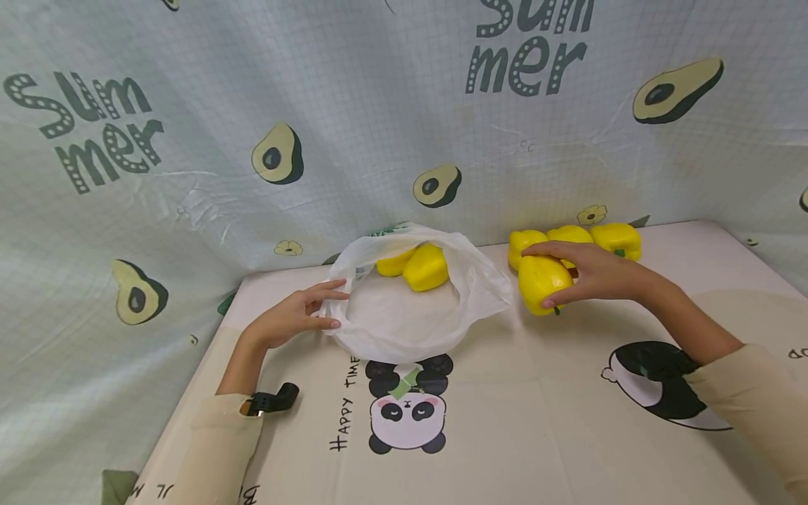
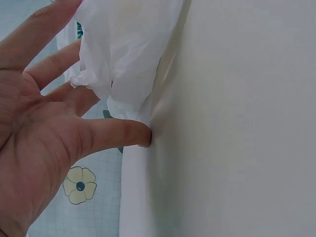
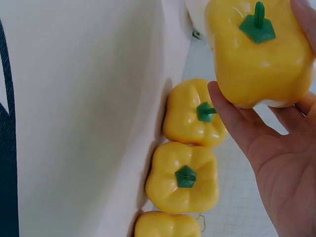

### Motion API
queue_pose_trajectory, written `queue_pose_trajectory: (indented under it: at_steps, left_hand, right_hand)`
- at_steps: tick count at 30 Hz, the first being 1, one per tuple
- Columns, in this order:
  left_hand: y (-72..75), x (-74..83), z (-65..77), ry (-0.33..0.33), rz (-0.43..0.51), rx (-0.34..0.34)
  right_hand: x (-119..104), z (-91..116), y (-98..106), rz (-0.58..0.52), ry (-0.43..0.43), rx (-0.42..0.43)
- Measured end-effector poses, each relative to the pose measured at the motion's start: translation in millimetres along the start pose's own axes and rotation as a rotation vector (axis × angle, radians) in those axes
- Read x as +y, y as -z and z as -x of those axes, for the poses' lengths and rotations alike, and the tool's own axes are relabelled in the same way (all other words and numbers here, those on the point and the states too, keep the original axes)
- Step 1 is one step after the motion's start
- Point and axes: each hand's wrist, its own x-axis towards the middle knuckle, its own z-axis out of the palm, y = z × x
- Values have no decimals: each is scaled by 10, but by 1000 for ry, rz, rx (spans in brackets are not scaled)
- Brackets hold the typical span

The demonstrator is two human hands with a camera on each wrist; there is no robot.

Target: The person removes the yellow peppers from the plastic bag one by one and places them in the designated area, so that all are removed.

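Observation:
My right hand (image 1: 602,272) grips a yellow bell pepper (image 1: 543,282) between thumb and fingers, just right of a white plastic bag (image 1: 404,345). In the right wrist view this pepper (image 3: 261,59) shows its green stem, with the thumb and fingers on opposite sides. The bag lies with its mouth wide apart, and two yellow bell peppers (image 1: 426,268) are visible inside. At the bag's left rim, my left hand (image 1: 284,319) touches the plastic with fairly straight fingers. The left wrist view shows its thumb (image 2: 116,134) stretched away from the fingers, beside the crumpled bag (image 2: 131,44).
Three more yellow bell peppers (image 1: 616,240) stand in a row along the table's back edge, behind the held one. A printed curtain (image 1: 353,126) hangs directly behind the table. The tablecloth (image 1: 505,421) carries panda prints and lettering.

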Motion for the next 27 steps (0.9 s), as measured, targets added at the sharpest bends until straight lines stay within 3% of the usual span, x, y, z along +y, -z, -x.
queue_pose_trajectory:
  at_steps: [27]
  left_hand:
    - [7, -7, 1, 15, 11, -9]
  right_hand:
    - [95, -57, -93, 56, -12, -30]
